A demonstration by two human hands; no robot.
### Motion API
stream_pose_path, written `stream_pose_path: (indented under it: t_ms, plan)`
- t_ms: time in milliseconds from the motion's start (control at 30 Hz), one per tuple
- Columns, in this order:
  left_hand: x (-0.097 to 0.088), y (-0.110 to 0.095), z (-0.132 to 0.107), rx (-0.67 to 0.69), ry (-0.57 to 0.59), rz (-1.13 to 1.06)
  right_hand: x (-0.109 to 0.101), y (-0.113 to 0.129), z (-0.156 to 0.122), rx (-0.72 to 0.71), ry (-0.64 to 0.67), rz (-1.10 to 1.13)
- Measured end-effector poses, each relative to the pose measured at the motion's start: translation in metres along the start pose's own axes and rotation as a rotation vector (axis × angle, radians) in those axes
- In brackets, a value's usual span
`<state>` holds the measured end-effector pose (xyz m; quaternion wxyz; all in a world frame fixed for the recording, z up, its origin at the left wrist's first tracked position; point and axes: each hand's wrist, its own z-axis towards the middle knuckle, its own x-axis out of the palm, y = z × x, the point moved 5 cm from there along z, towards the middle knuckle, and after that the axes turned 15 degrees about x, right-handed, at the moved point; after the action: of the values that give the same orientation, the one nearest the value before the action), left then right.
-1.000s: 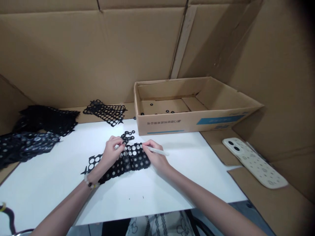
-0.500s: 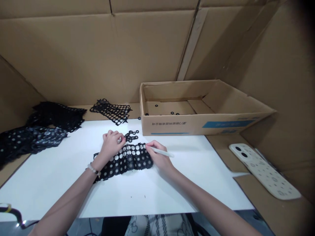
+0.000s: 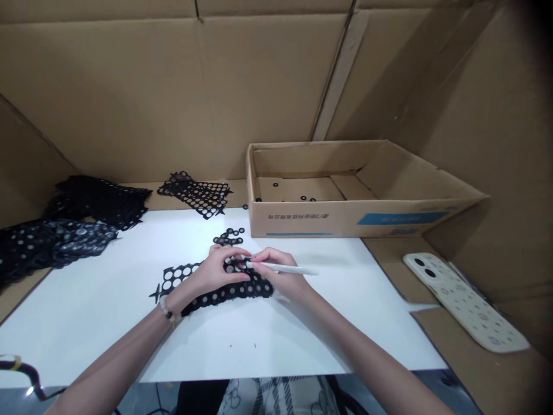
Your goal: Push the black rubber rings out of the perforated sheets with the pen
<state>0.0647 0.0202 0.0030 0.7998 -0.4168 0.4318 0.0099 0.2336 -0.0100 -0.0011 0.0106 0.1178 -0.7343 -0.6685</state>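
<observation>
A black sheet with rows of round holes [image 3: 254,286] lies on the white tabletop, some holes showing white and others dark with pale centres. My left hand [image 3: 218,270] curls over its middle, thumb and index finger bent round a portion of the sheet; the other fingertips are hidden. In my right hand [image 3: 280,270] is a slim white pen-like tool [image 3: 294,269], its tip at the sheet close to my left fingertips. The tip itself is too small to make out. Just beyond my left hand sits a small pile of black rings [image 3: 228,236].
An open cardboard box [image 3: 294,222] stands at the back right with several black rings inside. Another perforated black sheet [image 3: 199,196] lies at the back. Heaped black sheets [image 3: 99,202] are on the left. A phone in a pale case [image 3: 464,302] rests on cardboard at the right.
My left hand has moved right and slightly down from the ring pile onto the sheet, uncovering its left end. My right hand remains near the sheet's right side with the tool, now held flatter.
</observation>
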Motion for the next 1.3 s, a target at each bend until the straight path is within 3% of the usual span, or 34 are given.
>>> stream_pose_path:
  t_ms: [100,233,500,933,1300]
  plan:
    - [0.006,-0.002,0.002,0.007,-0.009,-0.081,-0.007,0.006,-0.001,-0.05,0.001,0.072]
    - [0.001,0.001,0.002,-0.073,-0.102,-0.192,-0.017,0.006,0.002,-0.049,-0.057,0.148]
    - [0.007,0.0,-0.002,-0.141,-0.191,-0.336,-0.011,0.003,0.0,0.019,-0.032,0.019]
    - [0.008,-0.003,-0.004,-0.144,-0.178,-0.209,-0.011,0.008,-0.004,-0.161,-0.161,-0.084]
    - [0.006,-0.008,-0.003,-0.117,-0.182,-0.191,-0.011,0.007,-0.005,-0.106,-0.168,-0.053]
